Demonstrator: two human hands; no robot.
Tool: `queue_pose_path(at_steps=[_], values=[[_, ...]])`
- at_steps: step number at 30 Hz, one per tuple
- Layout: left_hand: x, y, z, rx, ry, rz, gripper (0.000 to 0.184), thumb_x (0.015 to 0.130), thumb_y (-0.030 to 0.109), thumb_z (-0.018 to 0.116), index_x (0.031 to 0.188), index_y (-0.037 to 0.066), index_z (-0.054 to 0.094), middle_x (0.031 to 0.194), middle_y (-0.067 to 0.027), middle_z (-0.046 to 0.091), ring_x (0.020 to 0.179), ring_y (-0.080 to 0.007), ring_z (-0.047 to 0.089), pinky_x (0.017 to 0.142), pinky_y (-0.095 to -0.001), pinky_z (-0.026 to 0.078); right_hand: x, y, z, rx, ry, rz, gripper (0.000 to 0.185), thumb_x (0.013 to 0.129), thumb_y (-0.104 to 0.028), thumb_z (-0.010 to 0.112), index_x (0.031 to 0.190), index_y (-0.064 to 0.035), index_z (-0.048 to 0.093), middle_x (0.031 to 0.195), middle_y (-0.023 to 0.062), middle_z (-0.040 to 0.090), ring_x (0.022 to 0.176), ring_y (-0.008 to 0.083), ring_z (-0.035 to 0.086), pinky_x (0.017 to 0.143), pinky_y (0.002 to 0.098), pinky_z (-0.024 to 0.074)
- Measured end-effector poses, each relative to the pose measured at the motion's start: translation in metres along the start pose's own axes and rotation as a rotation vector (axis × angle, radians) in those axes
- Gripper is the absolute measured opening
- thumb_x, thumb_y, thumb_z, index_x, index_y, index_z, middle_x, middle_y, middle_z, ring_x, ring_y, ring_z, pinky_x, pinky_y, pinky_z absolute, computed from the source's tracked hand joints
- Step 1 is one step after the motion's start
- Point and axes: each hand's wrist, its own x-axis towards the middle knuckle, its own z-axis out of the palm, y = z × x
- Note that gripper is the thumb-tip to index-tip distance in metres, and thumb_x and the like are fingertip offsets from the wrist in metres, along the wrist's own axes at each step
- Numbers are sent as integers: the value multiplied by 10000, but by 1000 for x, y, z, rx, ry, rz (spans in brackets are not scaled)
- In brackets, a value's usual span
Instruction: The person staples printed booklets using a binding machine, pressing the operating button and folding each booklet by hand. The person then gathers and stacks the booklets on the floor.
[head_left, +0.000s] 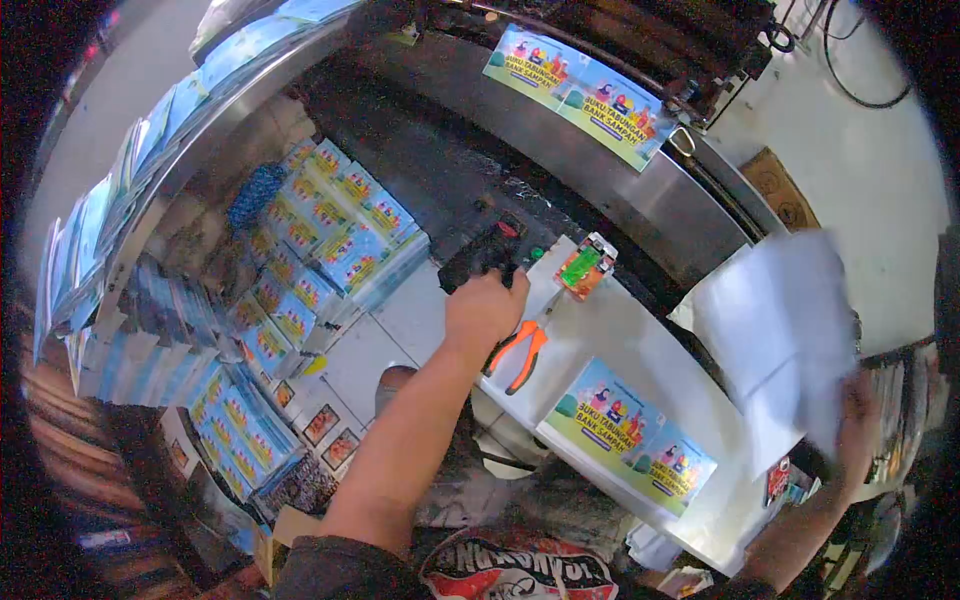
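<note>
Paper (pixel 775 335) extends from the right hand (pixel 856 405); left hand (pixel 488 300) touches black object (pixel 482 252).

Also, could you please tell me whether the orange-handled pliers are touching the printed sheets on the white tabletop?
Apart. The head view shows a strip of bare white tabletop between the orange-handled pliers and the printed sheets.

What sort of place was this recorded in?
Probably a print or bookbinding shop: stacks of identical printed covers stand on the left, matching prints lie on a metal surface, and the right hand holds blurred white sheets.
</note>
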Motion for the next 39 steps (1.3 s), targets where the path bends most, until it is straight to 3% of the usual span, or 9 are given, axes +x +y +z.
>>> queue_pose_path(at_steps=[2, 9, 11, 13, 18, 22, 29, 37, 39], values=[[3, -1, 2, -17, -27, 4, 593, 944, 491, 350, 1011, 4, 681, 974, -260, 680, 941, -396, 665, 855, -478, 513, 28, -29, -22, -532, 271, -373, 449, 936, -41, 467, 1385, -21, 481, 1346, 177, 559, 1227, 270, 544, 1037, 361, 412], [2, 3, 2, 31, -18, -25, 591, 941, 497, 353, 988, 9, 683, 964, -257, 683, 932, -400, 667, 848, -478, 518, 115, -59, 106, -501, 455, -895, 501, 877, 48, 442, 1351, -87, 535, 1345, 116, 572, 1279, 275, 509, 1090, 373, 369], [0, 3, 1, 29, 5, -26, 590, 941, 497, 354, 975, 9, 685, 957, -259, 683, 923, -401, 668, 844, -480, 519, 90, -64, 156, -192, 11, -431, 441, 889, 38, 496, 1293, -111, 587, 1364, 132, 548, 1259, 304, 521, 1046, 392, 407], [2, 0, 3, 7, 5, 8, 591, 941, 495, 354, 953, 8, 688, 944, -266, 681, 908, -403, 671, 839, -482, 522, 37, -92, 171, -684, 195, -889, 411, 860, 33, 518, 1225, -117, 631, 1254, 163, 610, 1147, 339, 589, 1005, 397, 438], [4, -2, 7, 16, 14, 20, 596, 941, 498, 352, 952, 6, 689, 942, -265, 681, 916, -401, 669, 843, -477, 521, -55, -78, 164, -441, -276, -434, 302, 808, -63, 634, 1109, -44, 609, 1090, 210, 632, 1011, 374, 617, 842, 438, 502], [2, 1, 5, 20, 10, -8, 602, 943, 499, 350, 957, 1, 688, 942, -263, 682, 924, -400, 667, 847, -475, 519, -139, -100, 155, -509, -823, -344, 683, 691, -448, 797, 1201, -52, 577, 1313, 168, 513, 1175, 354, 515, 990, 436, 449], [1, -1, 7, 36, -23, 0, 585, 943, 492, 359, 979, 9, 687, 940, -261, 683, 926, -399, 666, 856, -475, 515, -167, -68, 167, -529, -730, -574, 792, 608, -439, 836, 1233, -39, 560, 1308, 167, 516, 1190, 362, 495, 977, 445, 461], [4, -5, 11, 14, 29, 36, 587, 946, 497, 356, 938, 6, 678, 930, -248, 681, 913, -387, 666, 842, -474, 516, -123, -86, 120, -236, -717, -222, 230, 795, -97, 661, 1019, -45, 675, 988, 218, 665, 896, 384, 628, 870, 386, 506], [2, -3, 9, 11, 23, 23, 585, 945, 495, 356, 942, 5, 676, 932, -246, 681, 914, -386, 665, 843, -473, 516, -99, -71, 100, -444, -441, -498, 162, 831, -70, 630, 972, -6, 679, 973, 218, 671, 896, 363, 645, 824, 365, 511]])
